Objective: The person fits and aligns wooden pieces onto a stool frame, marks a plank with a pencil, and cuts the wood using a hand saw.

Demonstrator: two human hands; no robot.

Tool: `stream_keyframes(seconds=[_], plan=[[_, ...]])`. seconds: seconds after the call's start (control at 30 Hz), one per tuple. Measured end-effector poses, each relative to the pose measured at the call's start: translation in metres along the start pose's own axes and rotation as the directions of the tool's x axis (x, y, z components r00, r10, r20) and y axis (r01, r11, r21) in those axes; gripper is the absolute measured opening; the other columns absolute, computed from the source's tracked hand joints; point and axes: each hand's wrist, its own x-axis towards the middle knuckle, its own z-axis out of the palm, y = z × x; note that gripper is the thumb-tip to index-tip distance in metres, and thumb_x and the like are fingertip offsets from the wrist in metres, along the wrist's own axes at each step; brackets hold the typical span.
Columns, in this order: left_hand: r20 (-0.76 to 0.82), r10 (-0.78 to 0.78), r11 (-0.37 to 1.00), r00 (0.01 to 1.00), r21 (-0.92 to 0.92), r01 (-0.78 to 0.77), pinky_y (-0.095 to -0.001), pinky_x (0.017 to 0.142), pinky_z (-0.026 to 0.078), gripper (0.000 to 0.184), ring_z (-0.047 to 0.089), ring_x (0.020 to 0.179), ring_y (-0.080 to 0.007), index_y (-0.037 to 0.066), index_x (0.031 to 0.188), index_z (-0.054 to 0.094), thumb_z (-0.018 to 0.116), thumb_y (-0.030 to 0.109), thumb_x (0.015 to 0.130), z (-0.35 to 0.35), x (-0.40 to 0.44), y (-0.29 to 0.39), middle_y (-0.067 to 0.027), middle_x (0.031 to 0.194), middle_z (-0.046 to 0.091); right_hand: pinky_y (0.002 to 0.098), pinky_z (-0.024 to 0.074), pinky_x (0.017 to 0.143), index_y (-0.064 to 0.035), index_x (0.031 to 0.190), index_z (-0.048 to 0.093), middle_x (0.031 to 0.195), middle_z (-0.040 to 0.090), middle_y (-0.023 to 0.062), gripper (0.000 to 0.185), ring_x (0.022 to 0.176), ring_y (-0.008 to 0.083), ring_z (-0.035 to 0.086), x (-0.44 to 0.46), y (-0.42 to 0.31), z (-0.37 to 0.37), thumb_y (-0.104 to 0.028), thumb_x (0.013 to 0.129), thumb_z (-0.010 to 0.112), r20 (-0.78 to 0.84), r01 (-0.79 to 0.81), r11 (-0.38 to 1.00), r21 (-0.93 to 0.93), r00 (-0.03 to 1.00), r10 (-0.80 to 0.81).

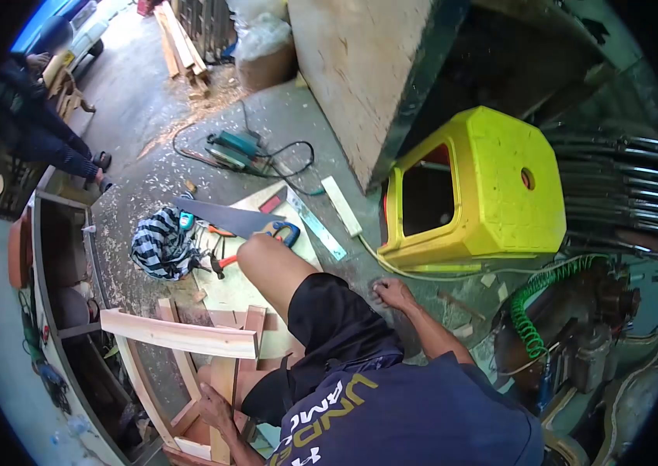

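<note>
My left hand [216, 409] is closed on an upright slat of a wooden chair frame [224, 380], which leans beside my left leg. Across the top of that frame lies a curved pale wooden rail [181, 335]. My right hand [395, 294] is held over the floor to the right of my knee, its fingers curled together; whatever is in them, if anything, is too small to make out. By my knee a handsaw [224, 216] with a blue handle rests on a pale board [298, 268], with an orange hammer [224, 262] near it.
A striped cloth [162, 245], a metal ruler [315, 225] and a corded green power planer [233, 149] lie ahead among wood shavings. At right stand a yellow plastic stool [492, 186] on its side and a compressor with a green coiled hose [527, 311]. Another person [53, 132] stands far left.
</note>
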Motion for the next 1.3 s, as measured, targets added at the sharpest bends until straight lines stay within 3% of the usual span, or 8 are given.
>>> stream_keyframes(seconds=[0.2, 0.3, 0.43, 0.67, 0.8, 1.03, 1.13, 1.3], plan=[[0.034, -0.02, 0.999, 0.999, 0.028, 0.019, -0.0622, 0.073, 0.042, 0.082, 0.061, 0.08, -0.0561, -0.013, 0.088, 0.067, 0.027, 0.057, 0.105, 0.007, 0.009, -0.016, -0.0366, 0.084, 0.065, 0.0346, 0.0568, 0.058, 0.0015, 0.097, 0.072, 0.085, 0.075, 0.0124, 0.028, 0.065, 0.0182, 0.071, -0.031, 0.176, 0.008, -0.023, 0.093, 0.06, -0.015, -0.227, 0.783, -0.579, 0.963, 0.268], [0.022, -0.001, 1.0, 1.0, 0.004, 0.001, -0.0628, 0.074, 0.043, 0.08, 0.061, 0.081, -0.0565, -0.013, 0.09, 0.067, 0.027, 0.055, 0.106, 0.017, 0.017, -0.025, -0.0372, 0.086, 0.065, 0.0368, 0.0578, 0.055, 0.0022, 0.097, 0.072, 0.087, 0.075, 0.0148, 0.026, 0.063, 0.0208, 0.072, -0.076, 0.216, 0.01, -0.02, 0.092, 0.059, -0.083, -0.607, 0.783, -0.135, 0.794, 0.602], [-0.063, 0.032, 0.998, 0.998, 0.051, -0.028, -0.0635, 0.073, 0.044, 0.08, 0.061, 0.081, -0.0568, -0.013, 0.087, 0.068, 0.026, 0.053, 0.107, 0.026, 0.022, -0.039, -0.0368, 0.086, 0.066, 0.0413, 0.0603, 0.063, -0.0004, 0.108, 0.073, 0.096, 0.075, 0.0195, 0.031, 0.075, 0.0296, 0.075, -0.072, 0.242, 0.025, -0.022, 0.091, 0.059, -0.005, -0.644, 0.759, -0.093, 0.763, 0.647], [-0.036, -0.006, 0.997, 0.999, 0.078, 0.009, -0.062, 0.069, 0.044, 0.079, 0.061, 0.075, -0.0561, -0.009, 0.083, 0.068, 0.027, 0.054, 0.106, 0.012, 0.012, -0.01, -0.0365, 0.082, 0.064, 0.0432, 0.0557, 0.086, -0.0047, 0.109, 0.073, 0.098, 0.075, 0.0196, 0.031, 0.092, 0.0354, 0.073, -0.007, 0.143, 0.05, -0.028, 0.093, 0.061, -0.039, -0.017, 0.801, -0.598, 0.999, -0.008], [-0.096, -0.015, 1.0, 0.995, -0.02, 0.013, -0.0604, 0.069, 0.044, 0.076, 0.061, 0.071, -0.0538, -0.008, 0.082, 0.068, 0.031, 0.054, 0.104, 0.015, 0.008, -0.008, -0.035, 0.077, 0.063, 0.0433, 0.0537, 0.087, -0.0102, 0.114, 0.073, 0.108, 0.072, 0.0211, 0.036, 0.104, 0.0368, 0.07, -0.01, 0.001, 0.034, -0.037, 0.092, 0.063, 0.108, 0.133, 0.865, -0.484, 0.99, -0.091], [-0.067, -0.104, 0.993, 0.992, -0.07, 0.099, -0.0574, 0.082, 0.051, 0.064, 0.066, 0.084, -0.0528, 0.0, 0.086, 0.075, 0.04, 0.052, 0.101, -0.001, 0.002, 0.006, -0.0319, 0.081, 0.067, 0.0447, 0.05, 0.1, 0.0016, 0.129, 0.061, 0.12, 0.067, 0.0267, 0.048, 0.114, 0.0414, 0.064, -0.03, -0.191, 0.097, -0.033, 0.096, 0.064, 0.0, 0.668, 0.579, -0.467, 0.655, -0.755], [-0.087, -0.115, 0.987, 0.99, -0.125, 0.104, -0.0575, 0.081, 0.051, 0.059, 0.066, 0.083, -0.0525, 0.005, 0.09, 0.077, 0.041, 0.051, 0.1, -0.006, -0.001, 0.009, -0.0295, 0.083, 0.069, 0.0521, 0.0413, 0.11, 0.0022, 0.144, 0.046, 0.144, 0.047, 0.0322, 0.067, 0.134, 0.0482, 0.046, -0.015, -0.178, 0.154, -0.038, 0.094, 0.064, 0.189, 0.65, 0.244, -0.72, 0.522, -0.832], [-0.17, -0.118, 0.968, 0.978, -0.238, 0.076, -0.0551, 0.08, 0.052, 0.056, 0.067, 0.085, -0.0499, 0.004, 0.087, 0.075, 0.048, 0.051, 0.098, 0.005, 0.002, 0.002, -0.0284, 0.086, 0.069, 0.0529, 0.0389, 0.112, -0.001, 0.148, 0.043, 0.149, 0.041, 0.031, 0.072, 0.136, 0.0501, 0.041, -0.02, -0.198, 0.164, -0.04, 0.092, 0.066, 0.298, 0.686, 0.308, -0.659, 0.614, -0.731]])
